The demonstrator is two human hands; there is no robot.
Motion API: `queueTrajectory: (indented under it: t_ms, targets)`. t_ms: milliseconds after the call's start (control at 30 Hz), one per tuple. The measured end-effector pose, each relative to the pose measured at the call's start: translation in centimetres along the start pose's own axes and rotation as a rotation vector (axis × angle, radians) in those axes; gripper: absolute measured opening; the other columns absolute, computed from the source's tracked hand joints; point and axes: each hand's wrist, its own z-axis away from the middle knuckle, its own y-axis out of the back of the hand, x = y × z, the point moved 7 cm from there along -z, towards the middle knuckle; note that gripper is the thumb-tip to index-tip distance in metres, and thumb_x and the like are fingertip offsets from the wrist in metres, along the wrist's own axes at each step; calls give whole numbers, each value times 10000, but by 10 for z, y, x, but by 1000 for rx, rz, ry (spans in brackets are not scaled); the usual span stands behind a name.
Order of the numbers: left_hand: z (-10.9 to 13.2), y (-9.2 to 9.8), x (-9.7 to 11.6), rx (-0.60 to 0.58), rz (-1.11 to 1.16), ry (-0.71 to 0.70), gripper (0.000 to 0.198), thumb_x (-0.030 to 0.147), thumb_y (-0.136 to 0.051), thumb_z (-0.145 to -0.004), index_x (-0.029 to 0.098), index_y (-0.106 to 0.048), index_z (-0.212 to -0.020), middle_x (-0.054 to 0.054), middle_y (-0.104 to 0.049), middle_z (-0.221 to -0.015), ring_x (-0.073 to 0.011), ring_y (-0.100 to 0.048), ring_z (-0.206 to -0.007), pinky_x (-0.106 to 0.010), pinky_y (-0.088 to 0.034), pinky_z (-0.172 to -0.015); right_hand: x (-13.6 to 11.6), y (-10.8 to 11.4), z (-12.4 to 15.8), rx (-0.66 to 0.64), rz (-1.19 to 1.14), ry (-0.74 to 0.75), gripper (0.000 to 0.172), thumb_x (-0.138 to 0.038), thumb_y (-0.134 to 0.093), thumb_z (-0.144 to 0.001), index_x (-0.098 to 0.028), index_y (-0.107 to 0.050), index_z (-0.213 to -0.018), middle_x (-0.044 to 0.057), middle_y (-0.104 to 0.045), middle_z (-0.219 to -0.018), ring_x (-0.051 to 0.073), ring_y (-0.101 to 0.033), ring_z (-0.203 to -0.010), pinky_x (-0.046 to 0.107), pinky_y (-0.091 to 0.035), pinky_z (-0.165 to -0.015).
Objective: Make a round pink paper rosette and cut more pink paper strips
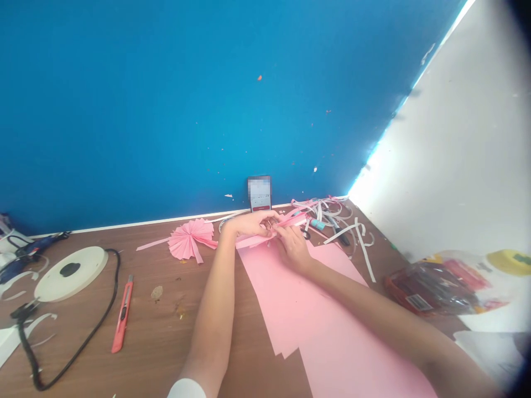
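Note:
Near the back of the table, my left hand (252, 223) and my right hand (292, 246) meet, fingers bent and pinching a narrow pink folded paper strip (254, 241). Its ends stick out on both sides of my fingers; the exact folds between them are hidden. Just left of my hands lies a pink pleated paper rosette (188, 240) with loose strips at its edge. Large pink paper sheets (307, 315) spread flat beneath my right hand and forearm.
A phone (260, 193) leans on the blue wall. White and pink paper strips (327, 210) tangle at the back right, around a glue stick (317, 224). Leftward lie a red box cutter (123, 315), a white disc (89, 265) and a black cable (93, 331). Plastic packages (435, 287) sit at right.

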Motion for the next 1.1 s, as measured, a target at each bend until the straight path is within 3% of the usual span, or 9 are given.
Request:
queueTrajectory:
  t_ms: [300, 533, 900, 1100]
  targets:
    - [2, 1, -3, 2, -21, 36, 495, 146, -623, -734, 192, -513, -1215, -35, -602, -958, -136, -569, -862, -264, -422, -785, -1, 0, -2, -4, 44, -2, 450, -179, -421, -919, -161, -353, -1363, 98, -634, -927, 237, -543, -804, 363, -418, -712]
    - [-1, 1, -4, -1, -16, 8, 471, 121, -600, -716, 179, -536, -1180, -45, -600, -1009, -136, -554, -870, -261, -423, -783, -3, -1, -2, -6, 47, 28, 472, -98, -383, -902, -148, -343, -1370, 90, -624, -907, 222, -533, -801, 340, -404, -706]
    - [2, 2, -4, 24, -7, 37, 357, 152, -614, -718, 185, -525, -1062, -13, -584, -928, -127, -552, -815, -257, -418, -753, 2, -1, 1, -21, 16, -37, 408, -190, -447, -914, -178, -377, -1316, 87, -632, -953, 229, -539, -829, 346, -400, -724]
    - [2, 0, -2, 5, 23, 39, 311, 146, -608, -722, 181, -511, -1015, -14, -578, -931, -126, -553, -823, -248, -412, -741, 0, 1, -1, -2, 72, -6, 414, -149, -418, -909, -149, -368, -1319, 88, -622, -897, 225, -529, -795, 335, -388, -698]
